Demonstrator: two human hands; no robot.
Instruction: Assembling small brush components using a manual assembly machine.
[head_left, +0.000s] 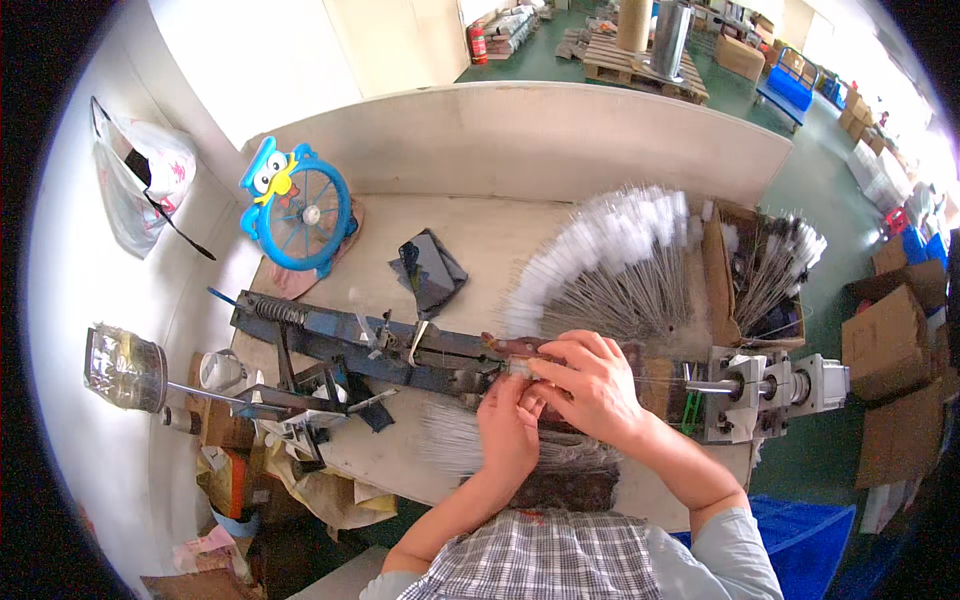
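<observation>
My left hand [510, 425] and my right hand [595, 390] meet at the right end of a long dark metal fixture [340, 335]. Fingers of both are pinched together around a small whitish piece [519, 367], mostly hidden by the fingertips. Thin wire runs rightward from my right hand toward a metal spindle [712, 386]. Just beyond the hands fans out a thick bundle of wire stems with white brush tips [610, 235]. Another bundle of thin whitish strands [450, 440] lies beside my left wrist.
A cardboard box [715, 275] holds more wire stems at the right. Dark folded cloth [430, 275] and a blue cartoon-shaped fan [305, 215] are farther back. A low panel [520, 135] borders the bench [490, 215]. A blue bin [810, 545] stands at lower right.
</observation>
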